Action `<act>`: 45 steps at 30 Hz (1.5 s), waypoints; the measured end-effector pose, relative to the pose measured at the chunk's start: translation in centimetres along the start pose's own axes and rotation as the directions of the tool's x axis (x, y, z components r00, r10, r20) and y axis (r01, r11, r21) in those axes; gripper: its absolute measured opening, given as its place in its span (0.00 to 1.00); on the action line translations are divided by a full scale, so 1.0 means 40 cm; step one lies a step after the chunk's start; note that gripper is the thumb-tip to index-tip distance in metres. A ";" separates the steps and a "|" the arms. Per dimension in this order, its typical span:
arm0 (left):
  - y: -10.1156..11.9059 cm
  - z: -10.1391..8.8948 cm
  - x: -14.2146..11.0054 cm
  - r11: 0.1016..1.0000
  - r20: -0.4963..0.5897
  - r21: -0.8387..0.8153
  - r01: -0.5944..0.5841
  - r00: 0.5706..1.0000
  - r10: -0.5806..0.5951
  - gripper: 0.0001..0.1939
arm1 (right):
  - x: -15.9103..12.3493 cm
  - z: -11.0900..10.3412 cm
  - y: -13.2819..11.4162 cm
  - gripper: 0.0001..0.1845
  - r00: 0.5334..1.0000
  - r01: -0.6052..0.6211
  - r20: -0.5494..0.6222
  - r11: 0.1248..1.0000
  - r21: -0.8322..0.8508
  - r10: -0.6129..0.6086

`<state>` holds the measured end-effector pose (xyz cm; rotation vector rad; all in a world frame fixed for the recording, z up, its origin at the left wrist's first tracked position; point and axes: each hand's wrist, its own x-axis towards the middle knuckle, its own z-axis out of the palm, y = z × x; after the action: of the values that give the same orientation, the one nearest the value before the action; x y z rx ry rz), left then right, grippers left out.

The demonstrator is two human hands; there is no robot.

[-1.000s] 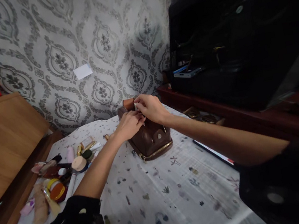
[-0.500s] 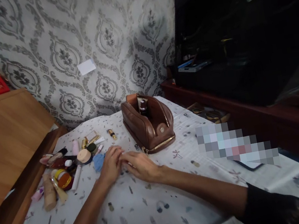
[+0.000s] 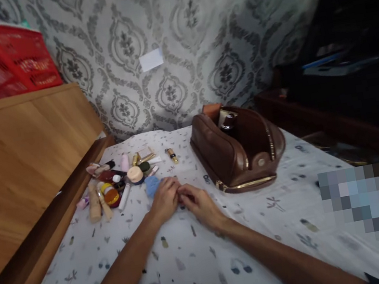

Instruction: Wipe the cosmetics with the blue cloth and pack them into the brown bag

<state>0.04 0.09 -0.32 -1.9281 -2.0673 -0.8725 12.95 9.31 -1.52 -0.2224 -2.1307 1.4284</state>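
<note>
Both my hands rest on the patterned white cloth (image 3: 203, 262), fingertips meeting. My left hand (image 3: 164, 201) is curled, its knuckles right beside a blue puff (image 3: 152, 185). My right hand (image 3: 199, 202) is curled too, its fingers pressed against the left's; whatever is pinched between them is hidden. A brown leather toiletry bag (image 3: 236, 156) stands open a little to the right of my hands, with a dark bottle (image 3: 227, 123) upright inside. A heap of cosmetics (image 3: 116, 182) lies to the left, and a small gold lipstick (image 3: 170, 154) lies apart from it.
A wooden board (image 3: 13, 163) runs along the left edge, with a red crate (image 3: 1, 60) on top. Patterned wallpaper (image 3: 175, 41) closes the back. A dark wooden cabinet (image 3: 341, 130) with black things on it stands at the right.
My hands left the top of the brown bag and came down onto the cloth beside the blue puff. The view has swung left, so the bag now sits further right.
</note>
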 end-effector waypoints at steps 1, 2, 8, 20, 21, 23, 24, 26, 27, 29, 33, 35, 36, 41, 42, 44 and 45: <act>0.001 -0.001 0.000 1.000 0.005 0.004 0.003 1.000 -0.003 0.10 | 0.000 -0.003 -0.002 0.09 1.000 -0.006 0.011 1.000 -0.001 0.006; 0.001 -0.002 0.000 1.000 0.013 0.008 0.006 1.000 -0.006 0.10 | -0.001 -0.005 -0.004 0.09 1.000 -0.011 0.020 1.000 -0.004 0.012; 0.004 -0.004 0.000 1.000 0.044 0.027 0.014 0.999 -0.015 0.10 | -0.004 -0.011 -0.017 0.09 0.998 -0.034 0.054 0.999 -0.015 0.035; -0.003 0.002 -0.007 0.998 0.011 0.053 0.023 1.000 -0.024 0.12 | -0.003 -0.013 -0.013 0.12 0.997 -0.048 0.053 0.998 -0.044 0.051; -0.002 0.002 -0.008 0.998 0.004 0.058 0.024 1.000 -0.024 0.13 | -0.003 -0.013 -0.013 0.12 0.997 -0.048 0.053 0.998 -0.040 0.051; 0.001 0.000 -0.007 0.996 -0.008 0.078 0.030 1.000 -0.030 0.13 | -0.003 -0.013 -0.011 0.12 0.997 -0.052 0.053 0.998 -0.038 0.054; 0.002 -0.002 -0.004 0.994 -0.008 0.101 0.034 0.999 -0.034 0.13 | -0.003 -0.013 -0.011 0.12 0.997 -0.054 0.052 0.998 -0.039 0.056; -0.004 -0.011 0.011 0.978 0.008 0.198 0.059 0.998 -0.062 0.13 | -0.004 -0.014 -0.012 0.12 0.997 -0.058 0.047 0.997 -0.044 0.060; -0.012 -0.018 0.024 0.962 0.016 0.259 0.080 0.996 -0.087 0.13 | -0.004 -0.014 -0.013 0.12 0.997 -0.061 0.043 0.997 -0.044 0.063; -0.041 -0.035 0.059 0.920 0.018 0.366 0.137 0.988 -0.154 0.13 | -0.005 -0.015 -0.016 0.12 0.997 -0.069 0.040 0.997 -0.041 0.071; -0.140 -0.067 0.151 0.843 -0.033 0.457 0.284 0.952 -0.303 0.16 | -0.005 -0.019 -0.023 0.12 0.995 -0.087 0.038 0.995 -0.039 0.089; -0.197 -0.075 0.191 0.797 -0.042 0.487 0.359 0.920 -0.389 0.19 | -0.005 -0.020 -0.025 0.12 0.995 -0.089 0.036 0.995 -0.044 0.090; -0.225 -0.077 0.208 0.773 -0.040 0.498 0.394 0.900 -0.433 0.20 | -0.004 -0.020 -0.024 0.11 0.995 -0.090 0.038 0.995 -0.043 0.092; -0.335 -0.077 0.258 0.645 0.010 0.528 0.552 0.756 -0.655 0.28 | -0.005 -0.015 -0.016 0.10 0.992 -0.114 0.054 0.993 -0.004 0.114; -0.350 -0.078 0.264 0.624 0.029 0.532 0.572 0.725 -0.689 0.30 | -0.005 -0.014 -0.014 0.10 0.992 -0.117 0.052 0.993 0.002 0.117; -0.370 -0.080 0.273 0.596 0.067 0.542 0.593 0.676 -0.734 0.35 | -0.006 -0.013 -0.013 0.11 0.991 -0.125 0.053 0.992 0.002 0.125; -0.376 -0.082 0.277 0.589 0.082 0.548 0.594 0.662 -0.745 0.37 | -0.006 -0.012 -0.013 0.11 0.990 -0.133 0.052 0.991 -0.003 0.133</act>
<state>-16.76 7.99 3.62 -1.0139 -2.9285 -0.0687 13.51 9.37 -1.01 -0.3358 -2.1937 1.5249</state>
